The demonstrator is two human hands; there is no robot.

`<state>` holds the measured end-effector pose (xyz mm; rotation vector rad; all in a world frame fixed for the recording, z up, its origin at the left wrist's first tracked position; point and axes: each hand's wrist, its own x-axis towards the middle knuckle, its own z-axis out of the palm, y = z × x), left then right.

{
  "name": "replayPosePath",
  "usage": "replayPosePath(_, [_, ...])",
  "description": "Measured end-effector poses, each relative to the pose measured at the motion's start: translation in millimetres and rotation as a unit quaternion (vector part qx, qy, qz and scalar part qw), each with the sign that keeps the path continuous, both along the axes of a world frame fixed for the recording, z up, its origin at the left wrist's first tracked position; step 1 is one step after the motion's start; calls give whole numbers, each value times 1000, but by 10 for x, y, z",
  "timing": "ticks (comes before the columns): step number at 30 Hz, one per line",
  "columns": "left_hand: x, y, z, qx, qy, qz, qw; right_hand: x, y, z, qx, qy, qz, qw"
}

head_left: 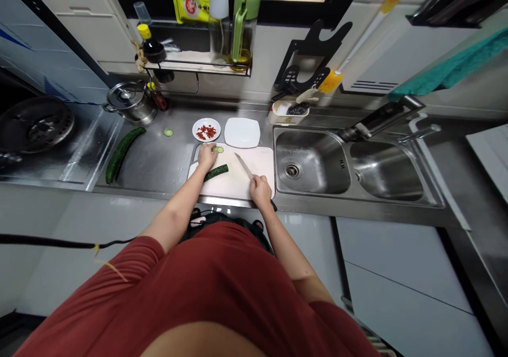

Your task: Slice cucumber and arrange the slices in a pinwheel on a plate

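Pointing across the cutting board [234,186], a knife [244,166] is grasped in the right hand [260,190]; toward the left edge, cut cucumber [218,171] is laid. Near the far left corner, slices [220,149] are touched by the left hand [207,157], its grip unclear.

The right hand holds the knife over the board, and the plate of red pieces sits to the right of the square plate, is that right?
Not quite: the plate of red pieces sits to the left of the square plate, as the head view shows. The right hand does hold the knife over the board.
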<state>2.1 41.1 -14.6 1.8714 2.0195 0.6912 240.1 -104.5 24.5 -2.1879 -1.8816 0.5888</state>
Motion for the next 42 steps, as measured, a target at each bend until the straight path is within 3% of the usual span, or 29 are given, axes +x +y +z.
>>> replayPosePath(3, [8, -184, 1, 22, -27, 17, 999, 26, 8, -59, 21, 20, 0, 1000])
replayPosePath(9, [82, -632, 72, 44, -28, -15, 999, 33, 53, -144, 51, 56, 5, 997])
replayPosePath(15, [53, -856, 115, 65, -12, -63, 996, -21, 89, -104, 22, 85, -12, 996])
replayPosePath(24, [41, -927, 97, 61, 0, -115, 992, -121, 127, -20, 4, 79, 22, 997])
replayPosePath(32, [99, -877, 131, 38, 6, -166, 985, -351, 193, 105, -44, 19, 109, 993])
replayPosePath(42, [117, -878, 46, 50, -8, -187, 981, -507, 146, 228, -79, 0, 130, 988])
